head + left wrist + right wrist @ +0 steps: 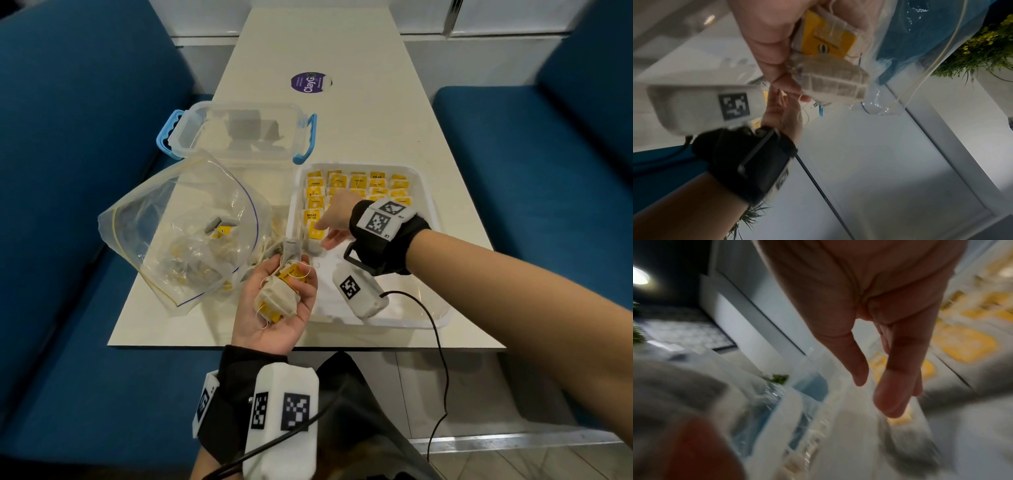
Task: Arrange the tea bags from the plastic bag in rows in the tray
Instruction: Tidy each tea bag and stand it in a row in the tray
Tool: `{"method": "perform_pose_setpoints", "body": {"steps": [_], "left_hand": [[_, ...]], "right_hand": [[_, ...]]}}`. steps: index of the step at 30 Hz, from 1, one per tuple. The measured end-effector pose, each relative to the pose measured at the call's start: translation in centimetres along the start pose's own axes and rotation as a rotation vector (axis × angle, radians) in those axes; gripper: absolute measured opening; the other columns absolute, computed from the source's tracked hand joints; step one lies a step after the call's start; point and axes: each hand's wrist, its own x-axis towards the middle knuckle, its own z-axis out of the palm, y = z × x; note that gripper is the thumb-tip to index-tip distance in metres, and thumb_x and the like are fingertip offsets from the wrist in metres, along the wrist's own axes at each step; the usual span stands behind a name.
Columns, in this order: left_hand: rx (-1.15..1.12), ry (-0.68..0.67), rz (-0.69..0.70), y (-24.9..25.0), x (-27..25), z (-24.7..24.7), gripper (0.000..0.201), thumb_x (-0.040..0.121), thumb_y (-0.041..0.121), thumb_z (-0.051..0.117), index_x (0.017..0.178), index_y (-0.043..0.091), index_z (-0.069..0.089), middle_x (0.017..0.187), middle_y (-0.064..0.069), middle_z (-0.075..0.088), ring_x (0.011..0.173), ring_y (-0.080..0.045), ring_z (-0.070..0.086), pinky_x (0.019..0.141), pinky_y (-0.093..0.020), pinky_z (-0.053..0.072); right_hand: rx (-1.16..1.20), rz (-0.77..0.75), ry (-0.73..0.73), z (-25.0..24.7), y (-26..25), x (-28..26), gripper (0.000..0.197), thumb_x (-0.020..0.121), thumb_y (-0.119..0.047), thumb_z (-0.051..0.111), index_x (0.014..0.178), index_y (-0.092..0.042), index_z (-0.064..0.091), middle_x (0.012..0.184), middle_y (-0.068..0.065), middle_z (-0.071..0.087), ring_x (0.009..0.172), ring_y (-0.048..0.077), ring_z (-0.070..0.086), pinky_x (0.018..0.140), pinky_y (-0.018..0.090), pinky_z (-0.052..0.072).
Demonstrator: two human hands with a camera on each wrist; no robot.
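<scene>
My left hand (286, 291) lies palm up near the table's front edge, with its fingers curled round several tea bags (277, 298) with yellow tags. The left wrist view shows one paper bag (834, 81) and a yellow tag (826, 39) against those fingers (777, 48). My right hand (325, 231) reaches into the white tray (394, 323). Its straight fingers (892, 386) hold nothing and hover by the nearest tea bag (314, 234) at the tray's left side. Rows of yellow-tagged bags (356, 186) fill the tray's far half. The clear plastic bag (185, 233) lies open at the left with more tea bags inside.
A clear box with blue handles (239, 137) stands behind the plastic bag. A purple round sticker (310, 82) is further back on the table. Blue benches (68, 205) run along both sides. A black cable (438, 335) hangs from my right wrist over the table's front edge.
</scene>
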Motion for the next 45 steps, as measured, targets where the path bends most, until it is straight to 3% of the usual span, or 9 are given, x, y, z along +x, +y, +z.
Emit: {"method": "perform_pose_setpoints", "body": {"steps": [6,9,13,18,23,29,32,37,45], "left_hand": [[0.043,-0.024,-0.04,0.0,0.0,0.3,0.026,0.078,0.02,0.054,0.089,-0.003,0.058,0.078,-0.008,0.053,0.056,-0.012,0.054,0.042,-0.017,0.048],[0.079,-0.021,0.026,-0.7,0.2,0.5,0.021,0.073,0.016,0.059,0.092,0.006,0.061,0.081,-0.007,0.06,0.067,-0.014,0.057,0.048,-0.02,0.053],[0.204,0.023,0.141,-1.7,0.7,0.8,0.02,0.073,0.016,0.058,0.092,0.01,0.062,0.075,-0.007,0.065,0.071,-0.015,0.063,0.07,-0.023,0.052],[0.167,0.05,0.089,-2.0,0.6,1.1,0.026,0.093,0.022,0.046,0.078,0.004,0.058,0.062,-0.008,0.065,0.051,-0.015,0.066,0.046,-0.019,0.054],[0.158,-0.023,0.032,-2.1,0.5,0.9,0.022,0.079,0.019,0.055,0.074,0.001,0.066,0.069,-0.007,0.066,0.059,-0.014,0.067,0.058,-0.019,0.054],[0.29,-0.029,0.103,-2.4,0.6,1.5,0.013,0.071,0.018,0.054,0.074,0.008,0.062,0.069,-0.007,0.06,0.062,-0.015,0.065,0.054,-0.02,0.052],[0.215,-0.033,0.105,-2.5,0.7,1.6,0.014,0.068,0.014,0.051,0.07,0.005,0.061,0.059,-0.006,0.06,0.052,-0.013,0.064,0.045,-0.015,0.051],[0.162,-0.004,0.089,-2.4,1.0,1.5,0.019,0.075,0.013,0.054,0.068,0.001,0.067,0.071,-0.01,0.064,0.075,-0.015,0.062,0.08,-0.02,0.048],[0.124,0.117,0.128,-2.3,1.0,2.1,0.023,0.092,0.016,0.051,0.081,0.0,0.062,0.073,-0.017,0.067,0.079,-0.023,0.062,0.086,-0.031,0.048]], "right_hand": [[-0.32,-0.527,0.116,-1.8,-1.1,-7.2,0.02,0.086,-0.029,0.062,0.094,-0.011,0.061,0.075,-0.006,0.056,0.066,0.006,0.052,0.057,0.011,0.04],[-0.444,-0.686,-0.016,-1.2,-0.8,-10.4,0.028,0.08,-0.042,0.066,0.094,-0.02,0.061,0.076,-0.009,0.055,0.065,0.003,0.048,0.059,0.015,0.039],[-0.422,-0.689,0.042,0.5,0.7,-11.7,0.055,0.078,-0.041,0.069,0.121,-0.015,0.046,0.095,-0.004,0.052,0.078,0.011,0.048,0.074,0.03,0.045],[-0.545,-0.711,0.073,1.0,1.9,-12.1,0.033,0.085,-0.042,0.058,0.114,-0.025,0.056,0.102,-0.003,0.05,0.094,0.015,0.052,0.082,0.039,0.047],[-0.498,-0.785,0.077,0.8,2.4,-12.3,0.026,0.091,-0.03,0.053,0.113,-0.022,0.063,0.101,0.001,0.049,0.09,0.014,0.049,0.082,0.041,0.046],[-0.526,-0.863,0.024,1.0,2.8,-12.8,0.049,0.079,-0.046,0.065,0.121,-0.023,0.058,0.1,-0.004,0.039,0.087,0.009,0.044,0.078,0.03,0.046],[-0.523,-0.846,0.038,1.0,2.9,-12.6,0.039,0.084,-0.031,0.064,0.121,-0.02,0.059,0.102,0.001,0.043,0.088,0.015,0.047,0.08,0.033,0.045],[-0.3,-0.832,0.146,0.6,3.4,-12.3,0.024,0.086,-0.008,0.054,0.106,-0.013,0.068,0.082,-0.008,0.042,0.073,0.003,0.042,0.067,0.01,0.034],[-0.141,-0.741,0.226,0.0,3.8,-11.9,0.021,0.082,0.003,0.05,0.099,-0.004,0.06,0.088,-0.002,0.052,0.065,-0.002,0.043,0.058,0.003,0.038]]}}
